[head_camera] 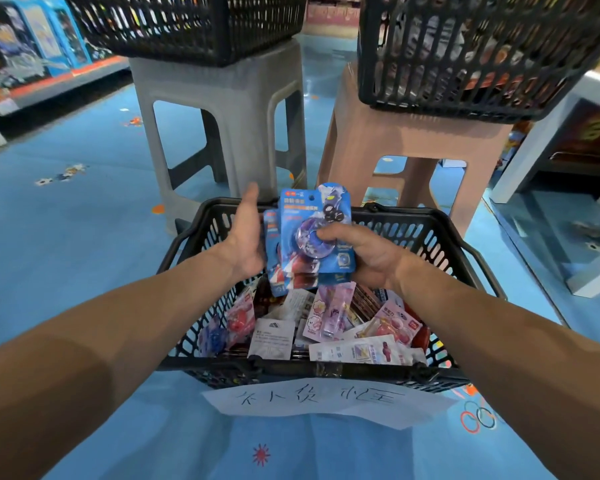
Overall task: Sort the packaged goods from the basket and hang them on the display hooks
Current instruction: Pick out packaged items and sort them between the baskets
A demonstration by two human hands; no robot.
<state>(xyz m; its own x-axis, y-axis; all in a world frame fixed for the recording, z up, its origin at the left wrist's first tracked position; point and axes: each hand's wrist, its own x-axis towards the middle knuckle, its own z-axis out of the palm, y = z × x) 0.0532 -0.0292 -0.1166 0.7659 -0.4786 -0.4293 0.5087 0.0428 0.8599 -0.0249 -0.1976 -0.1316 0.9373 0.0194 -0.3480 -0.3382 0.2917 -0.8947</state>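
Note:
A black mesh basket stands on the blue floor in front of me, with several packaged goods lying in it. Above its far side I hold a small stack of blue blister packs upright. My right hand grips the front pack, thumb pressed on its round purple toy. My left hand lies flat against the stack's left side, fingers straight and pointing away from me. A handwritten paper label hangs on the basket's near wall.
A grey stool and a pink stool stand beyond the basket, each bearing a black mesh crate. Boxed toys fill a shelf at far left. A white display unit stands at right.

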